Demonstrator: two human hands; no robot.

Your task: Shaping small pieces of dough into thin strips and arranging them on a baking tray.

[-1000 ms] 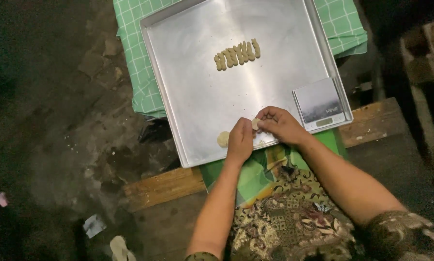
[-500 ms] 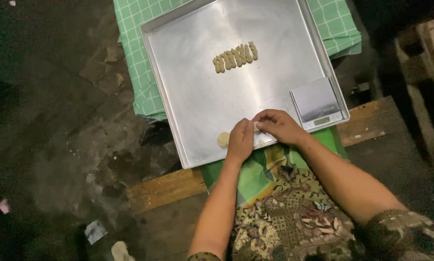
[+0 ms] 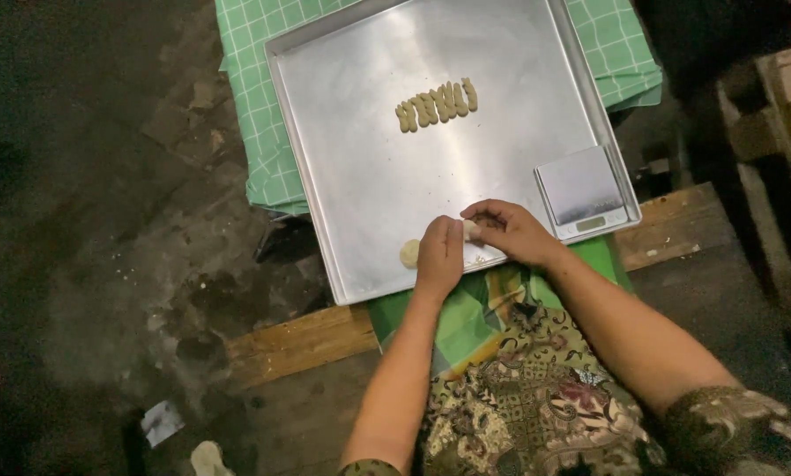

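A large square metal tray (image 3: 360, 167) lies on a green checked cloth (image 3: 254, 106). My left hand (image 3: 439, 256) and my right hand (image 3: 512, 231) meet at the tray's near edge, both pinching one small pale piece of dough (image 3: 471, 230) between their fingers. A round dough ball (image 3: 409, 254) rests on the tray just left of my left hand. Further up the tray, several shaped dough pieces (image 3: 437, 104) lie side by side in a short row.
A small digital scale (image 3: 582, 192) sits on the tray's near right corner. Wooden planks (image 3: 298, 344) run under the tray. Dark stained floor with scraps of litter (image 3: 162, 421) spreads to the left. A wooden crate (image 3: 787, 97) stands at the far right.
The hands have stayed together at the tray's near edge, working the small piece of dough; only the view has shifted slightly.
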